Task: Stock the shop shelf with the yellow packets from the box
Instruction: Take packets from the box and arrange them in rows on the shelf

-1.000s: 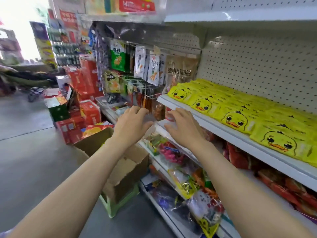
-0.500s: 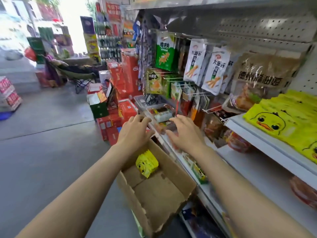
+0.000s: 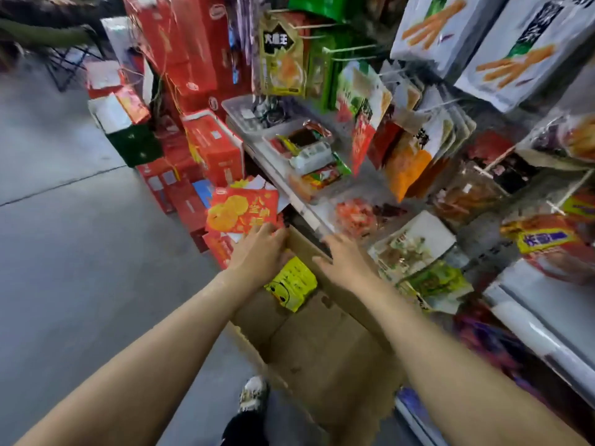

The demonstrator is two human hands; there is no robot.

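Note:
An open brown cardboard box [image 3: 325, 346] stands on the floor against the shop shelving. A small stack of yellow duck-face packets [image 3: 291, 284] lies in its far corner. My left hand [image 3: 257, 252] hovers over the box's far left edge, fingers relaxed, just above the packets and holding nothing. To the right, my right hand [image 3: 344, 259] reaches into the box beside the packets, fingers loosely spread and empty. The shelf with the stocked yellow packets is out of view.
White shelves [image 3: 528, 320] with mixed snack bags run along the right. Hanging packets [image 3: 363, 101] jut out on hooks above the box. Red gift cartons [image 3: 212, 146] are piled on the floor behind it. Grey floor [image 3: 80, 268] lies open on the left. My shoe [image 3: 252, 392] is near the box.
My view has swung down and left from the yellow-packet shelf to the box. Both hands have dropped from shelf height to the box's far end, close to the packets.

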